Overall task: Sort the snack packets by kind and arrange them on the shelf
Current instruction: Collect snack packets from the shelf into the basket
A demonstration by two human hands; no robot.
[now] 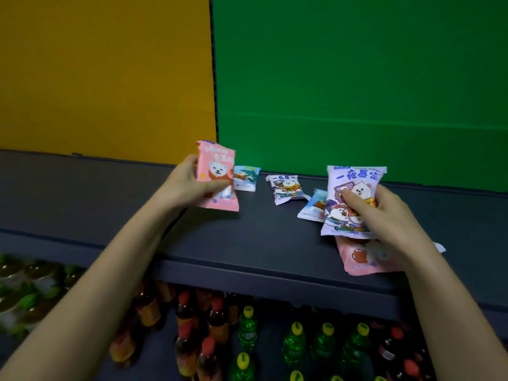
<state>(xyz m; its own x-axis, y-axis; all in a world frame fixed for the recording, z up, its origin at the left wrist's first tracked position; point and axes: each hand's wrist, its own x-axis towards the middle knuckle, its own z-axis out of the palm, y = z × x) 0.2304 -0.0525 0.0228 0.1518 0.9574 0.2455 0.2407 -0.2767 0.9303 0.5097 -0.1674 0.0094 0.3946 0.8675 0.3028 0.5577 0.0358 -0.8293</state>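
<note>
My left hand point(189, 182) grips a pink snack packet point(218, 163) with a white bear on it, held upright just above the dark shelf point(247, 237). My right hand point(384, 213) holds a lilac packet point(354, 177) with blue lettering, upright near the shelf's right part. Under that hand lies another pink packet point(360, 258) at the shelf's front edge. A blue packet point(247, 178) stands behind the left pink one. A second lilac packet point(286, 188) lies mid-shelf, and another blue packet point(313, 206) lies partly hidden behind the held lilac one.
Behind the shelf stand an orange wall panel point(104, 72) and a green panel point(357, 78). On the lower level stand several red-capped bottles point(217, 317) and yellow-capped green bottles point(295, 342). More blurred bottles point(30, 284) sit at the lower left.
</note>
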